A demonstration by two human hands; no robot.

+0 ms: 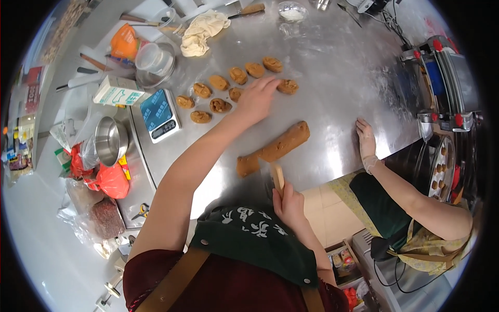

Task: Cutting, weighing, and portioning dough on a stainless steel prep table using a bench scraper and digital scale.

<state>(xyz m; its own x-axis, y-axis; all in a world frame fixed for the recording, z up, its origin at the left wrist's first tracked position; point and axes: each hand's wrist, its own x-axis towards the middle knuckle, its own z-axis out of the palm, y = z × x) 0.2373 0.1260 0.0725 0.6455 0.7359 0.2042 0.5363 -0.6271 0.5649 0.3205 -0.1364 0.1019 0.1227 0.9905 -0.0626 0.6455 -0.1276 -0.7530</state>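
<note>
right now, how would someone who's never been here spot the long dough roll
On the steel table, find the two rows of small brown dough lumps. Below them, nearer the table's front edge, the dough roll lies slanted, its lower left end beside a wooden-handled cutter. Unlike those short lumps, it is one long, thick strip.

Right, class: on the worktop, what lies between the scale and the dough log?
In the head view, the person's left forearm crosses between the scale and the log, above the steel top.
</note>
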